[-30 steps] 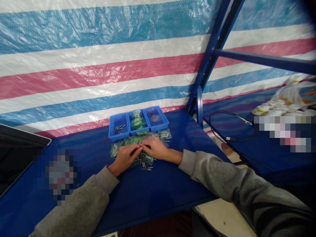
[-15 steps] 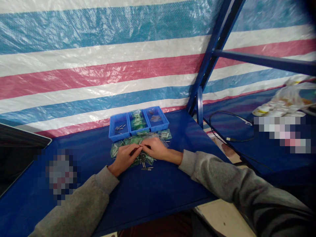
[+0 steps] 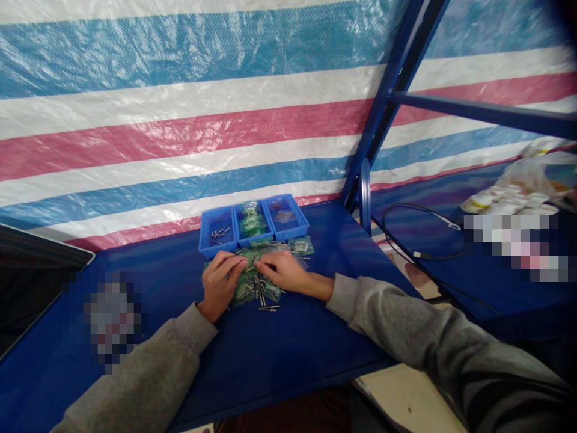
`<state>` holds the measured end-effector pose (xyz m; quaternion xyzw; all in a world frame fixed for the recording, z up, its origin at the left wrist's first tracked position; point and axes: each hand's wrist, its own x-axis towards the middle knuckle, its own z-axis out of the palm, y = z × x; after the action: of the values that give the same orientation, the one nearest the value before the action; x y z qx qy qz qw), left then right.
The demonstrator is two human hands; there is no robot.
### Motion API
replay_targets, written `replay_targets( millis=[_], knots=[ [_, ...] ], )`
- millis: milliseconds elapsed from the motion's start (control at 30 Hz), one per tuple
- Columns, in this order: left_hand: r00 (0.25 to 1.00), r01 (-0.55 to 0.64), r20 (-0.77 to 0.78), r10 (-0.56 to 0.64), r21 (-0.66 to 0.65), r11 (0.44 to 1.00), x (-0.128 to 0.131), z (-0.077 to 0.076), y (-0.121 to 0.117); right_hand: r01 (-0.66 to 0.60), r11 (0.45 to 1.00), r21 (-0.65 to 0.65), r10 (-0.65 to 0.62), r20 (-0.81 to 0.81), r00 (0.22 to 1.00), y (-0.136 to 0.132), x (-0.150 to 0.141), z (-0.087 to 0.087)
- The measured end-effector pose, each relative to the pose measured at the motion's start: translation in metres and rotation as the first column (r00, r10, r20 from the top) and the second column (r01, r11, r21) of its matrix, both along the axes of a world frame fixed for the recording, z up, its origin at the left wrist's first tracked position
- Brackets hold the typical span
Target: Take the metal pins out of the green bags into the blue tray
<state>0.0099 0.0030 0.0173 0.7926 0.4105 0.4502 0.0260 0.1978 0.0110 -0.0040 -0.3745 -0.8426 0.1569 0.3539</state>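
Observation:
Over a pile of green plastic bags (image 3: 246,293), my left hand (image 3: 218,285) is closed, thumb and forefinger pinched together. Whatever lies between those fingertips is too small to make out. Facing it across a small gap, my right hand (image 3: 285,272) is also pinched, and its fingertips hide anything they hold. Thin metal pins (image 3: 260,290), which look like blind rivets, lie on the bags below and between the hands. A few loose pins (image 3: 269,308) rest on the blue table just in front of the pile.
Behind the pile stand three joined blue bins: the left bin (image 3: 201,237) has metal pins, the middle bin (image 3: 255,242) green bags, the right bin (image 3: 293,231) small clear bags. A dark screen (image 3: 36,288) stands left. A blue frame post (image 3: 383,96) and black cable (image 3: 392,240) are right.
My left hand has drawn back a little to the left, so the fingertips that were together are now apart. My right hand has hardly moved.

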Motion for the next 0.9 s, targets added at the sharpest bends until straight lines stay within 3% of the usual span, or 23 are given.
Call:
replay_targets(
  millis=[367,533,667,800,900],
  knots=[
    [0.997,0.042,0.061,-0.036,-0.099,0.994,-0.006,-0.009,-0.001,0.108,0.989,-0.096,-0.126,-0.211,0.969,-0.001,0.001,0.000],
    [0.999,0.022,0.042,-0.018,-0.105,0.994,-0.007,-0.009,0.001,0.012,1.000,-0.019,-0.016,-0.209,0.978,-0.002,0.001,0.000],
    [0.999,0.026,0.031,-0.022,-0.118,0.993,-0.004,-0.008,0.000,0.008,1.000,0.006,-0.006,-0.207,0.978,-0.004,0.001,0.002],
    [0.999,0.024,0.040,-0.021,-0.083,0.996,-0.004,-0.007,-0.001,0.006,1.000,-0.009,-0.007,-0.157,0.988,-0.004,0.002,0.003],
    [0.995,-0.051,0.086,0.050,0.012,0.999,-0.009,0.003,0.007,0.041,0.999,-0.032,-0.045,-0.153,0.987,-0.004,0.002,0.003]
  ],
)
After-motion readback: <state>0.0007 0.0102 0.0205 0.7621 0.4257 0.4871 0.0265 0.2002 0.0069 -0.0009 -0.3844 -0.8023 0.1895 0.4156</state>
